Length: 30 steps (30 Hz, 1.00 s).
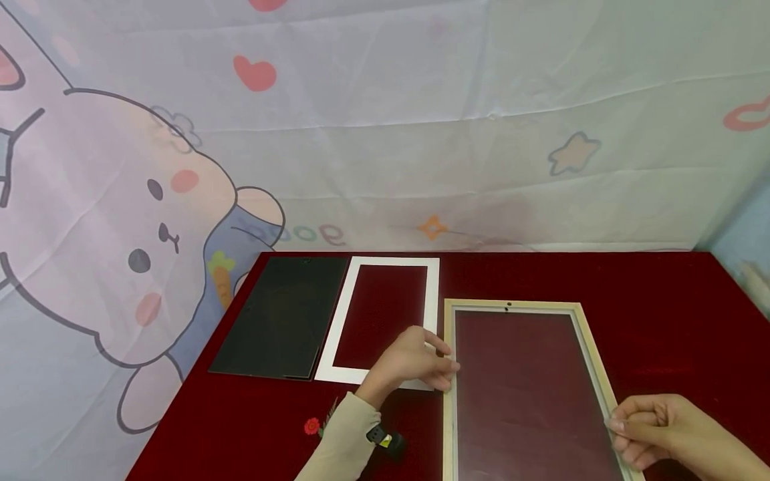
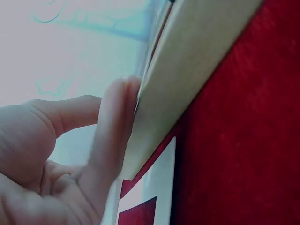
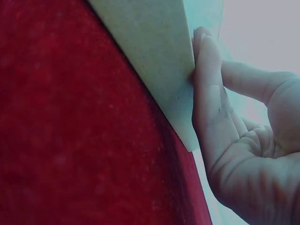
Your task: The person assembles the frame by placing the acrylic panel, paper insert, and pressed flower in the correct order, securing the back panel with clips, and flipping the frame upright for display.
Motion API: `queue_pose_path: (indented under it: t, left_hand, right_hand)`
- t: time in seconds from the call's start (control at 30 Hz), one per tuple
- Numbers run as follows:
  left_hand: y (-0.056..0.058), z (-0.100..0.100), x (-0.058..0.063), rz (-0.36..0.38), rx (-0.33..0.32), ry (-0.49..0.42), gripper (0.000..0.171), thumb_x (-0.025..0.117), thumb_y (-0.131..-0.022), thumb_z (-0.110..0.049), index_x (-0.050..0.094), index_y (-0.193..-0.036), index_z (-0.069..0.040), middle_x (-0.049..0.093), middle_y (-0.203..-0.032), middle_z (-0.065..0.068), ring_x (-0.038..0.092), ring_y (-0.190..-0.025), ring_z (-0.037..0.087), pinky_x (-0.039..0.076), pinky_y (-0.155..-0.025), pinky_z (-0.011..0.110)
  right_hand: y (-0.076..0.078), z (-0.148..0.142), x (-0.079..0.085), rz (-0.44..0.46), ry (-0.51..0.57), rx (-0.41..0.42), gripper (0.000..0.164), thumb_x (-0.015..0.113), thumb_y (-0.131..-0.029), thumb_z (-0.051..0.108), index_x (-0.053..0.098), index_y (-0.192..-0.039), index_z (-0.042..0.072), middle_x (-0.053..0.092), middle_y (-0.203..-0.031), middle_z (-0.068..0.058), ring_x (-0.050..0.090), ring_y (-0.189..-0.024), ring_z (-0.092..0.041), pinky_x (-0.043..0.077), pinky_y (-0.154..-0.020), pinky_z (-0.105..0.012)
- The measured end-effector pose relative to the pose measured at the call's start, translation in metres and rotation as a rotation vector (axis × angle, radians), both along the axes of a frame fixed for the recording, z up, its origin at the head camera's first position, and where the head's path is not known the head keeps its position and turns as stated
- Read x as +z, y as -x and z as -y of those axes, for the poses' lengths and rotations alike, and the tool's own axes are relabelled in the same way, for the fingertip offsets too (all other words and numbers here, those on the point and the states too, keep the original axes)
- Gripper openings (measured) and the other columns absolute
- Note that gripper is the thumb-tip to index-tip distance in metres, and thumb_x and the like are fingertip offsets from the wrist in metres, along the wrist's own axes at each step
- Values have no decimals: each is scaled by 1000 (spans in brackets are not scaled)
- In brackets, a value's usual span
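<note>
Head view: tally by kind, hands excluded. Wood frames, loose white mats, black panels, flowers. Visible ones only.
Wood frame: 1, held in both hands
White mat: 1
Black panel: 1 visible; can't tell if more lie under it
Red flower: 1
Total: 4

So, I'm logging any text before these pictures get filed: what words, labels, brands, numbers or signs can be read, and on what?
"good": faint lettering on the backdrop cloth, apparently mirrored.
Yellow patch on the black wristband: too small to read.
Pale outlines high in the left wrist view: too blurred to read.
None readable on the wooden frame, white mat or black panel.
</note>
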<state>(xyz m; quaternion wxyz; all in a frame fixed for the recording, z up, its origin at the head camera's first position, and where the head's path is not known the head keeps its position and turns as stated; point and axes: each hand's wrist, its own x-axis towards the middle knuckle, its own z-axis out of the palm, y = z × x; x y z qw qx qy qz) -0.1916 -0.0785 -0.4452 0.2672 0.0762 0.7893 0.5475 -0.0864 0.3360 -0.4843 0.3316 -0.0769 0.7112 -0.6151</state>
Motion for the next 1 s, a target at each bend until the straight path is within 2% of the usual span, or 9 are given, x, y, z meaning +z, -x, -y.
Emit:
queue_pose_path:
  t: [0.1, 0.23, 0.4, 0.57, 0.8, 0.9, 1.0]
  left_hand:
    - [-1, -2, -1, -77, 5, 99, 32, 88, -84, -13, 65, -104, -4, 75, -70, 8, 70, -54, 13, 63, -60, 30]
    - [-3, -3, -3, -167, -11, 207, 36, 91, -81, -19, 63, -100, -5, 69, -66, 5, 66, -53, 14, 54, -55, 25]
    - [-3, -5, -5, -222, -31, 260, 34, 89, -82, -21, 62, -96, -7, 67, -61, 3, 63, -51, 13, 46, -54, 25]
    - [-3, -6, -4, -255, -33, 284, 32, 88, -83, -22, 61, -93, -8, 64, -58, 1, 60, -49, 10, 43, -53, 25]
    - [-3, -7, -4, -252, -40, 284, 32, 88, -83, -23, 61, -92, -8, 63, -57, 0, 58, -49, 10, 41, -51, 25]
    - [-3, -7, -4, -252, -41, 284, 32, 88, -84, -23, 61, -92, -8, 62, -56, 0, 57, -49, 10, 40, -51, 25]
    - [-3, -7, -4, -252, -44, 286, 32, 87, -84, -23, 61, -93, -8, 61, -56, 0, 56, -49, 10, 39, -50, 25]
  right_hand:
    - [-1, 2, 1, -12, -25, -15, 30, 51, -110, 17, 67, -110, -9, 79, -92, -4, 77, -81, -25, 66, -78, -40]
    - [-3, 7, 3, -17, -97, -61, 32, 55, -110, 23, 67, -105, -6, 76, -84, -2, 74, -73, -19, 66, -72, -38]
    - [-5, 15, 7, -59, -266, -126, 38, 61, -107, 33, 66, -94, -1, 70, -70, -4, 64, -60, -14, 60, -60, -33]
    - [-5, 20, 9, -118, -400, -142, 41, 63, -105, 40, 65, -88, 3, 65, -64, -3, 54, -52, -9, 51, -51, -30]
    - [-5, 19, 10, -98, -360, -130, 37, 64, -105, 36, 66, -94, 1, 62, -63, 0, 53, -54, -7, 53, -54, -31]
    - [-3, 16, 10, -124, -305, -97, 31, 62, -107, 30, 70, -108, 0, 62, -64, -3, 54, -54, -10, 52, -54, -32]
    - [-2, 15, 9, -128, -263, -69, 35, 61, -107, 24, 68, -128, -3, 61, -66, -3, 50, -53, -12, 49, -51, -31]
